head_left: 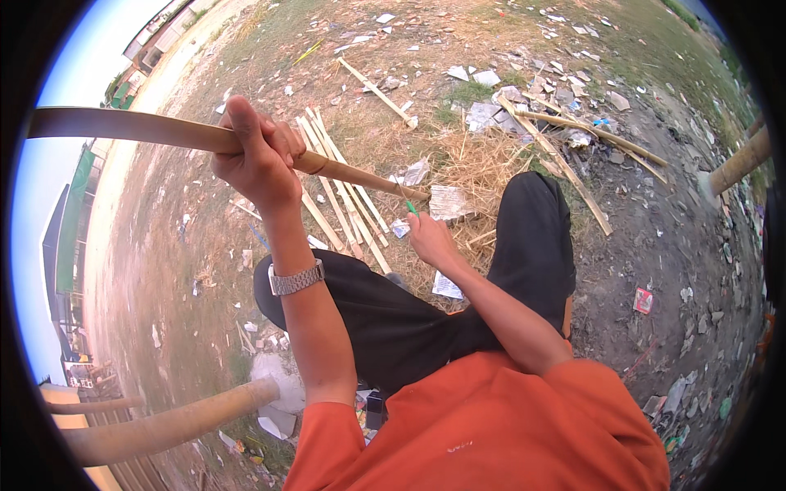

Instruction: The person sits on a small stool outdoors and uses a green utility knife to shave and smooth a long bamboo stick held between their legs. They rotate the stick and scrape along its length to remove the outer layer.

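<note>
A long split bamboo strip (pixel 360 177) slants across in front of me, its near end high at the left and its far end low by a pale block (pixel 449 201). My left hand (pixel 264 159) is closed around it, with the thumb up and a metal watch on the wrist. Lower and to the right, my right hand (pixel 432 240) is closed on a small tool with a green handle (pixel 411 208), which is close to the strip's lower end. Its working part is too small to make out. Several split bamboo strips (pixel 340 192) lie on the ground beyond my left knee.
Dry straw (pixel 475 168) lies before my right knee. Longer bamboo pieces (pixel 565 159) rest among broken tiles and litter at the far right. Thick bamboo posts stand at the lower left (pixel 180 421) and right edge (pixel 741 159). My bent knees in black trousers frame the work.
</note>
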Available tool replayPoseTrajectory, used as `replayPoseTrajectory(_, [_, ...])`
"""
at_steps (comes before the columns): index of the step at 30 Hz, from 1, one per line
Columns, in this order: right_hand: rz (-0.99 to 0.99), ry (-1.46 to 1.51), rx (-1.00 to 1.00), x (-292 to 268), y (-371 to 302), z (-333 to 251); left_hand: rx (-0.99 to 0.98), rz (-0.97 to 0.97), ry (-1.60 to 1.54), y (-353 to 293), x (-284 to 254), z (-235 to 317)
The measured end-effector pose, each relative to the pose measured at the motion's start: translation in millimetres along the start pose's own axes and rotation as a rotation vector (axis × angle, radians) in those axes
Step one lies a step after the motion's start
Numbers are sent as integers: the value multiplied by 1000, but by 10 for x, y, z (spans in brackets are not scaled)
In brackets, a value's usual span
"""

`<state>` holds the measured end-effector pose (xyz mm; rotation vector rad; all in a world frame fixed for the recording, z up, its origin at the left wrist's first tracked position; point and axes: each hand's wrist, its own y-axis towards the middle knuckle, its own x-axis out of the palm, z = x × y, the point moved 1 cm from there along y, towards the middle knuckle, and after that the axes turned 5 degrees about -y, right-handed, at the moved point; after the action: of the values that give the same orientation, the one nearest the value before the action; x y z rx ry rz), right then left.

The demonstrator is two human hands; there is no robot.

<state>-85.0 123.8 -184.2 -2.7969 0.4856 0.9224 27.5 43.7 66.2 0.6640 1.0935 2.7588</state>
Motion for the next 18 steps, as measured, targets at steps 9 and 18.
replayPoseTrajectory(9, [36,74,-36,-30,0,-59,19,-51,-4,-31,14,-18])
replayPoseTrajectory(18, [-100,68,80,105,9,200,27,8,37,-12,-25,-27])
